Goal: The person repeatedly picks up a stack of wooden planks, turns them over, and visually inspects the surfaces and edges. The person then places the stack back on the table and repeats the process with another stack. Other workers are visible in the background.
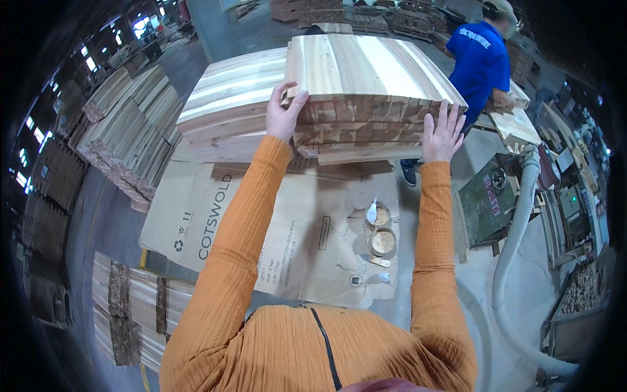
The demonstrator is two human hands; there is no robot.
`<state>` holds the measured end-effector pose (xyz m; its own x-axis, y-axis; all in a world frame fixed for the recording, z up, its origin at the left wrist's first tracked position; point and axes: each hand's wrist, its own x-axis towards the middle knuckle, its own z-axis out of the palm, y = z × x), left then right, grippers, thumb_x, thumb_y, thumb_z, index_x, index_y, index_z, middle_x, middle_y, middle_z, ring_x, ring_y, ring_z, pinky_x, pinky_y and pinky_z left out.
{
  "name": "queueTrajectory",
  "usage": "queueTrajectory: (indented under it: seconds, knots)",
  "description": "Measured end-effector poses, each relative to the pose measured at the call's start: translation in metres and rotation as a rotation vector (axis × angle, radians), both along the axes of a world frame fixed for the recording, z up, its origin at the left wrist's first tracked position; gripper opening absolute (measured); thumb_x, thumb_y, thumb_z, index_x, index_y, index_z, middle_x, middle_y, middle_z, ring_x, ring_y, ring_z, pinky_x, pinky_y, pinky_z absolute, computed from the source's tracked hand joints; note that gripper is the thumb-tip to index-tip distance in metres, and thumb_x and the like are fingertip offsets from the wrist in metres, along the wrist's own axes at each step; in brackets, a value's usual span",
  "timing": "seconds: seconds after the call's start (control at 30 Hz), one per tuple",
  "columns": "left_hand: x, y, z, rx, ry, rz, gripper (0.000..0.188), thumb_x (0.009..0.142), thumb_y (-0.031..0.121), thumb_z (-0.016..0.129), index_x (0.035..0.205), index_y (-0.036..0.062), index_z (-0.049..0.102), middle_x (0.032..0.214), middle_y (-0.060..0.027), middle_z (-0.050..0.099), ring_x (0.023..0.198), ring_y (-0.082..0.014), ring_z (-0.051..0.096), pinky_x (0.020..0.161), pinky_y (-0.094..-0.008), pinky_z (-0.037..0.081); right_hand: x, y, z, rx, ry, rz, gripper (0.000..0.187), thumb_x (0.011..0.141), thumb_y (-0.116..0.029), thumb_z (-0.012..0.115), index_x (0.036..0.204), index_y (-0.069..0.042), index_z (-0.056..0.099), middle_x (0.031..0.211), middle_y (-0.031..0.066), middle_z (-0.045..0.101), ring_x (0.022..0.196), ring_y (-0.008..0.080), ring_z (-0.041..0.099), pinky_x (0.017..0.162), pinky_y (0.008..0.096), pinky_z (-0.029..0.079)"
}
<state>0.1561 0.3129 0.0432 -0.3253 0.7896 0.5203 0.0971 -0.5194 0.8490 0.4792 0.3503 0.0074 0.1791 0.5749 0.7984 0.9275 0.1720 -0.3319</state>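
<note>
A stack of striped wooden panels [366,65] stands in front of me, its layers slightly uneven along the near edge. My left hand [283,116] is at its near left corner, the thumb apart from the fingers and the fingertips touching the edge. At the near right corner, my right hand [443,136] lies against the front edge with its fingers spread. Neither hand is closed around a panel. A second stack of panels [228,98] sits directly to the left, its top a little lower.
Flattened cardboard [307,255] covers the surface before me, with round tubs of pale filler [383,242] on it. More boards [137,117] are piled at left. A person in a blue shirt [480,62] works at far right, near a green machine [486,193] and a hose [516,242].
</note>
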Motion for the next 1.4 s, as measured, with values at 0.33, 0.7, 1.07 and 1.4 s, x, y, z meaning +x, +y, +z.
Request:
queueTrajectory:
  seconds: [0.33,0.7,1.07,1.4]
  knots:
    - [-0.013,0.023,-0.017,0.022,0.054,0.028,0.059,0.081,0.034,0.066,0.128,0.0038,0.045,0.126,-0.0173,0.049,0.118,-0.0288,0.044,0.098,-0.0372,0.035,-0.002,-0.003,0.014,-0.015,-0.034,0.187,0.054,0.086,-0.034,0.055,0.135,-0.016,0.039,0.144,0.0130,0.027,0.133,0.0352,0.023,0.106,0.0497,0.022]
    - [-0.285,-0.034,-0.140,-0.188,-0.319,0.603,0.042,0.082,0.040,0.058,0.110,0.0079,0.056,0.106,-0.0080,0.058,0.094,-0.0206,0.052,0.070,-0.0378,0.046,-0.233,-0.108,-0.048,-0.402,0.480,1.205,0.050,0.085,-0.018,0.058,0.129,0.001,0.043,0.129,0.0182,0.049,0.119,0.0263,0.048,0.095,0.0340,0.040]
    - [-0.414,-0.006,-0.092,-0.644,-0.279,0.232,0.080,0.072,0.070,0.048,0.131,0.0160,0.045,0.134,-0.0114,0.041,0.121,-0.0344,0.032,0.096,-0.0548,0.025,-0.370,0.014,-0.064,-0.228,0.825,0.687,0.076,0.086,-0.032,0.058,0.140,0.005,0.020,0.142,0.0254,0.027,0.133,0.0320,0.026,0.109,0.0360,0.020]
    - [-0.452,0.066,-0.079,-0.541,-0.540,-0.274,0.082,0.072,0.060,0.061,0.131,0.0054,0.044,0.128,-0.0132,0.049,0.113,-0.0270,0.049,0.092,-0.0394,0.041,-0.380,0.025,-0.063,-0.360,0.879,0.587,0.064,0.086,-0.030,0.060,0.132,0.006,0.034,0.109,0.0150,0.051,0.095,0.0210,0.049,0.087,0.0333,0.040]
